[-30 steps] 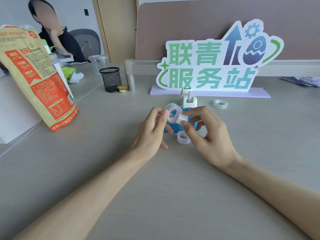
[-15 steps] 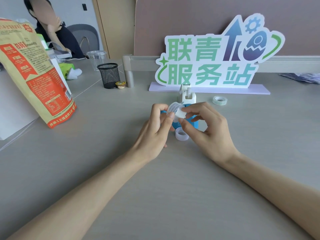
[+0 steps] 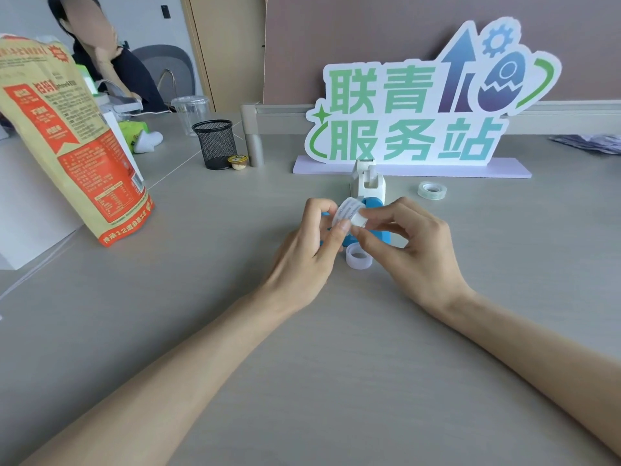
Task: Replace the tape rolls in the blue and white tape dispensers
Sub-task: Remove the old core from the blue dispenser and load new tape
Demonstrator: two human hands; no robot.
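My left hand [image 3: 307, 255] pinches a clear tape roll [image 3: 346, 210] by its rim, above the table's middle. My right hand [image 3: 411, 250] holds a small white core piece [image 3: 359, 219] pressed against that roll. Just behind my fingers lies the blue tape dispenser [image 3: 376, 205], mostly hidden by both hands. The white tape dispenser [image 3: 368, 183] stands upright behind it. A second clear roll [image 3: 359, 257] lies flat on the table between my hands. A third roll [image 3: 432, 190] lies farther right, near the sign's base.
A big printed sign [image 3: 420, 105] on a lilac base stands at the back. A large orange and tan bag [image 3: 67, 139] leans at the left. A black mesh cup [image 3: 215, 142] and a small jar [image 3: 238, 162] sit behind. A person sits at far left.
The roll has turned in my left fingers, from showing its open ring to tilted more edge-on. My right hand has brought the white core piece up against it. Both hands stay in place.
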